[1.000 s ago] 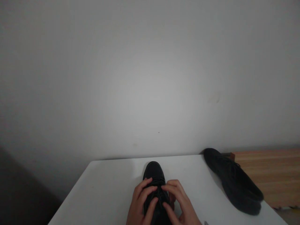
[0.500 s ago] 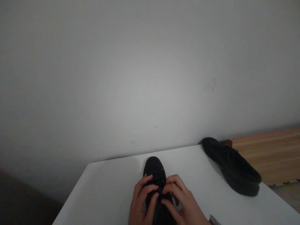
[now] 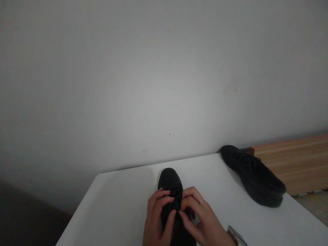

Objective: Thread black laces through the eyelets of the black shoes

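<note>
A black lace-up shoe [image 3: 169, 180] stands on the white table [image 3: 120, 205] at the bottom middle, toe pointing away from me. My left hand [image 3: 156, 218] curls over its left side, fingers bent onto the laces. My right hand [image 3: 200, 218] sits on the right side, fingertips pinched together at the laces. The laces themselves are too dark to make out clearly. The shoe's heel is cut off by the lower edge of the view.
A second black shoe [image 3: 253, 176] lies at the table's far right corner, near the edge. Behind it runs a wooden surface [image 3: 294, 160]. A plain grey wall [image 3: 164, 68] fills the upper view. A thin grey object [image 3: 237, 235] pokes in beside my right wrist.
The view has tilted down a little, so table and shoes sit higher in the picture. My fingers have shifted slightly on the laces and drawn closer together.
</note>
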### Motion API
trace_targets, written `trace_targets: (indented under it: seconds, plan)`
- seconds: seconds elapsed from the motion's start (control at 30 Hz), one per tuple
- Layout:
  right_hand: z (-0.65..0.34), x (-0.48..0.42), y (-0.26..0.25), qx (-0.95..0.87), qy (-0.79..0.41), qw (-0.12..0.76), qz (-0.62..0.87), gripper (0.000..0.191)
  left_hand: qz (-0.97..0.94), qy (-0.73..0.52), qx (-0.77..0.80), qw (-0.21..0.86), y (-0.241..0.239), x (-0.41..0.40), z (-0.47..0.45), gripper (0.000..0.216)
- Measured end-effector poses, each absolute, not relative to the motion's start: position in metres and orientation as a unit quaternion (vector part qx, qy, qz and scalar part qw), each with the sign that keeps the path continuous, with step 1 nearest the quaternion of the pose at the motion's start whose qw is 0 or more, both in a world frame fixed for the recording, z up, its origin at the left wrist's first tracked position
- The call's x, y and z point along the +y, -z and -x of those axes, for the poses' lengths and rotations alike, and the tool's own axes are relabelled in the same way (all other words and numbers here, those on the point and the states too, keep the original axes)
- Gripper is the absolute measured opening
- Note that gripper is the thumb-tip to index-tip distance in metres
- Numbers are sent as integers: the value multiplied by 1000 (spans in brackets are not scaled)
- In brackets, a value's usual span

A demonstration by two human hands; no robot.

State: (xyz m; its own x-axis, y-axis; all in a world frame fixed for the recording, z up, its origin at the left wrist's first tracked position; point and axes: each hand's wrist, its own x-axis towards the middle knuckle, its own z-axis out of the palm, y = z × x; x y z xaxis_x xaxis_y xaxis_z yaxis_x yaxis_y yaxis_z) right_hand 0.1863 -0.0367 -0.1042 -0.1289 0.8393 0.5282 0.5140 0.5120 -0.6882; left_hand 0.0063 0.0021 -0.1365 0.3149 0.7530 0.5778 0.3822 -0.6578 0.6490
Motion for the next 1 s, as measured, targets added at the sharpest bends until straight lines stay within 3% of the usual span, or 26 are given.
trace_targets:
  seconds: [0.53,0.77,1.0]
  plan:
    - [-182,-38,119,-659,-187,596,418,16,-784,-450,369,215,129,-2,-8,23]
    - [-185,-41,110,-596,-120,683,405,12,-789,-433,377,218,129,-1,-8,17]
    - [-189,-43,106,-614,-195,658,390,16,-764,-447,387,260,129,-4,-7,11]
